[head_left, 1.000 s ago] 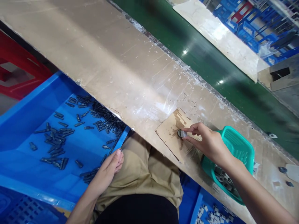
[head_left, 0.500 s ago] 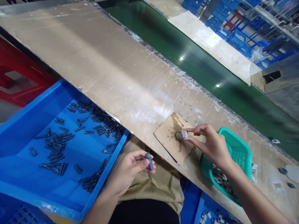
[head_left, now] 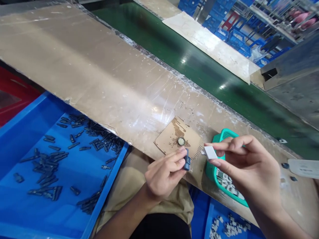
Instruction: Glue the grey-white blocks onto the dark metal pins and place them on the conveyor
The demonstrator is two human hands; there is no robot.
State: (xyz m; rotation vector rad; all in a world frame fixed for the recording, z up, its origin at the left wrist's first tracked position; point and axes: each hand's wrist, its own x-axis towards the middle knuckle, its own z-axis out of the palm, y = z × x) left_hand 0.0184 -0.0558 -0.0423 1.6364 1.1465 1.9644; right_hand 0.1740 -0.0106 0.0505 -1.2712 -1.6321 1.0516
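My left hand (head_left: 165, 171) pinches a small dark blue-grey stepped part (head_left: 186, 160), held roughly upright over my lap at the bench edge. Between the thumb and fingers of my right hand (head_left: 249, 166) is a small white rectangular block (head_left: 210, 152) with a short stub at its left end. The two pieces are apart, facing each other. Just beyond them, a bottle cap (head_left: 181, 141) with pale contents rests on a stained square of cardboard (head_left: 163, 137).
A blue bin (head_left: 22, 129) at left holds many dark parts (head_left: 50, 166). Beside my right hand stands a green basket (head_left: 211, 174) of white pieces. Another blue bin (head_left: 208, 219) sits below the bench (head_left: 112, 83). A green conveyor belt (head_left: 161, 49) runs behind.
My right hand has drawn back from the bottle cap with the white block, toward me and right. My left hand has risen rightward with the dark part, closer to the block. The view has shifted.
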